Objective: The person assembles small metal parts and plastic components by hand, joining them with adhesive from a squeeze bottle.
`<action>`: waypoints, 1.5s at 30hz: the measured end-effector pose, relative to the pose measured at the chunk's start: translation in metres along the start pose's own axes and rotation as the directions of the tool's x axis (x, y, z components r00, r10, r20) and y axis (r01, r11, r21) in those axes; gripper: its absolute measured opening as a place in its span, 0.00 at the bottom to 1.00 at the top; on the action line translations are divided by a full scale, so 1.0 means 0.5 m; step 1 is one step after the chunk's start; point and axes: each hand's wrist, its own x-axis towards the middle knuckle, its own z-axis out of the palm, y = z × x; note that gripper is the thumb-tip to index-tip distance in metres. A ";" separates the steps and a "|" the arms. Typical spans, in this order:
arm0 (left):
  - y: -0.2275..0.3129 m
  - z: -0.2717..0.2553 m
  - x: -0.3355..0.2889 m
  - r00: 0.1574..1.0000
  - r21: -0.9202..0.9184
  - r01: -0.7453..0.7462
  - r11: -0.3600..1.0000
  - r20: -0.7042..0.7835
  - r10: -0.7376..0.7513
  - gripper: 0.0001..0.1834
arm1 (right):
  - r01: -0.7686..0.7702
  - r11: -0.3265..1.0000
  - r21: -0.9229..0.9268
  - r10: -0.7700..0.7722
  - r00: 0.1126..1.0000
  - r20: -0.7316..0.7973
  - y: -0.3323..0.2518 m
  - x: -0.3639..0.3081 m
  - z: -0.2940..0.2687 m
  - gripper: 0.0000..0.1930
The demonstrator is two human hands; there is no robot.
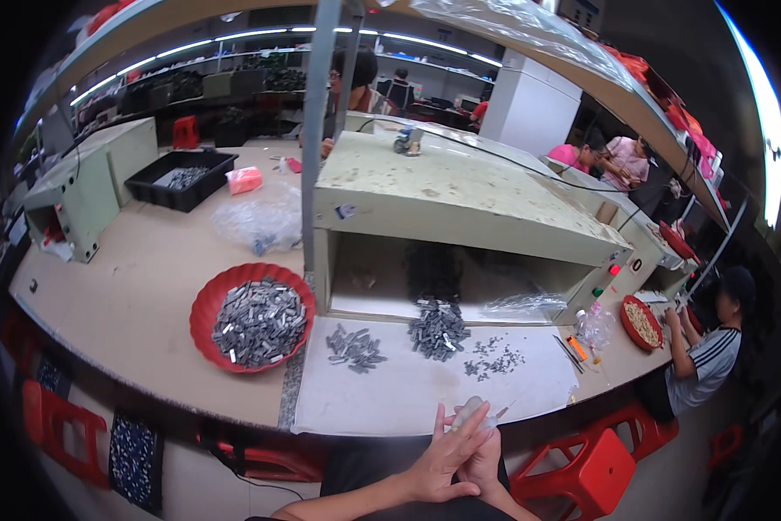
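Observation:
My two hands are together just off the front edge of the white sheet (338, 417). My left hand (443, 460) lies across the right one with its fingers stretched out. Mostly behind it, my right hand (486, 464) is closed, its fingers partly hidden. A pale, whitish wad or covering (469, 410) shows at the fingertips; its kind is unclear. A thin pointed tool (505, 408) sticks out beside the right fingers. Beyond the hands, small grey metal-like pieces lie in a left pile (356, 348), a taller middle heap (438, 330) and a scatter of tiny bits (493, 359).
A red scalloped bowl (201, 326) full of grey pieces stands left. Behind the sheet is a pale green open-fronted box (460, 204). Tweezers-like tools (571, 354) and an orange item (576, 348) lie right. Red stools (599, 473) flank me; a co-worker (708, 360) sits right.

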 end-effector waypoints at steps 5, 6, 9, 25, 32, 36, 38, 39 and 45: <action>0.051 -0.012 -0.006 0.987 0.106 -0.157 0.982 -0.026 0.161 0.38 | 0.116 0.981 -0.154 -0.114 0.993 0.017 0.000 -0.040 0.046 0.21; 0.062 -0.015 -0.015 0.986 0.111 -0.160 0.981 -0.025 0.163 0.38 | 0.140 0.971 -0.192 -0.141 0.990 0.010 -0.004 -0.052 0.061 0.20; 0.076 -0.016 -0.013 0.973 0.210 -0.224 0.952 -0.004 0.230 0.38 | 0.313 0.932 -0.184 -0.330 0.942 -0.065 0.006 -0.060 0.063 0.16; 0.141 -0.065 -0.033 0.966 0.494 0.054 0.868 -0.248 0.080 0.34 | 0.384 0.913 -0.136 -0.391 0.920 -0.030 -0.029 -0.113 0.074 0.17; 0.256 -0.189 0.003 0.969 0.123 -0.022 0.992 -0.241 0.052 0.18 | 0.385 0.882 -0.270 -0.444 0.871 -0.209 -0.031 -0.031 -0.039 0.13; 0.394 -0.171 0.034 0.930 0.046 -0.366 0.929 0.054 0.364 0.29 | 0.373 0.894 -0.248 -0.423 0.886 -0.191 -0.030 -0.015 -0.072 0.13; 0.426 -0.137 0.039 0.903 -0.245 -0.392 0.887 0.083 0.421 0.26 | 0.405 0.900 -0.164 -0.432 0.879 -0.202 -0.030 -0.023 -0.068 0.08; 0.429 -0.130 0.046 0.900 -0.273 -0.377 0.885 0.116 0.419 0.26 | 0.396 0.902 -0.170 -0.426 0.881 -0.207 -0.032 -0.029 -0.072 0.08; 0.450 -0.100 0.064 0.823 -0.408 -0.339 0.848 0.309 0.477 0.25 | 0.402 0.904 -0.143 -0.427 0.855 -0.294 -0.034 -0.047 -0.079 0.08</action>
